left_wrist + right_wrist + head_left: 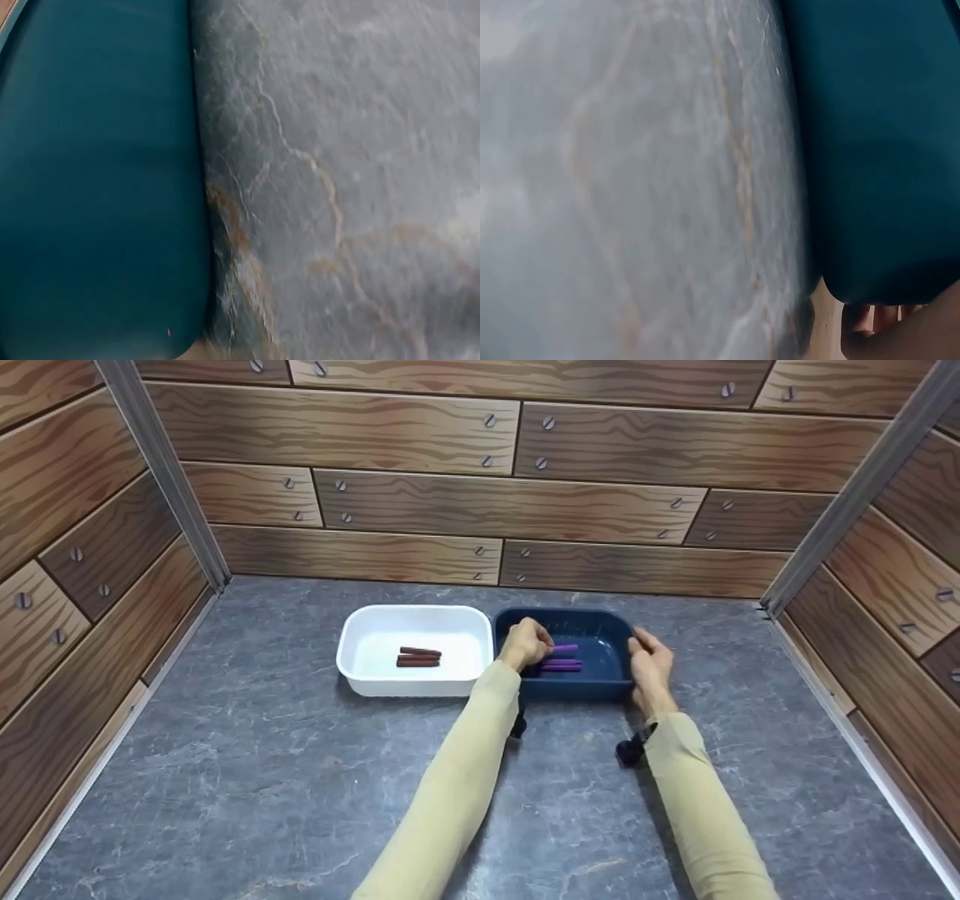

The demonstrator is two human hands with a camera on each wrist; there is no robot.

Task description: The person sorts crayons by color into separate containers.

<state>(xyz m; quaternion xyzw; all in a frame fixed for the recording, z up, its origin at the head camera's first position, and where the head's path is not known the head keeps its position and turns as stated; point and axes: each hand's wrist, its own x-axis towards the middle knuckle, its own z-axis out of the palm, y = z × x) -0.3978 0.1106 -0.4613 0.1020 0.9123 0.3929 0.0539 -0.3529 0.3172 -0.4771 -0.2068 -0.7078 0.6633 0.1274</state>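
My left hand (527, 643) reaches over the left side of a dark blue tray (577, 690) and pinches the end of a purple stick (564, 648). Several more purple sticks (561, 665) lie together on the tray floor just in front of it. At the tray's right end, my right hand (651, 666) grips the wall, thumb up near the rim. The right wrist view shows its fingers (885, 319) bent against the end of the tray (885, 150). Only the tray's outer wall (105, 180) and the tabletop show in the left wrist view.
A white tray (412, 688) stands close against the blue one on its left, with several dark brown sticks (418, 658) inside. The grey marbled tabletop (225, 780) is bounded by wood-plank-patterned walls (420, 502) at the back and both sides.
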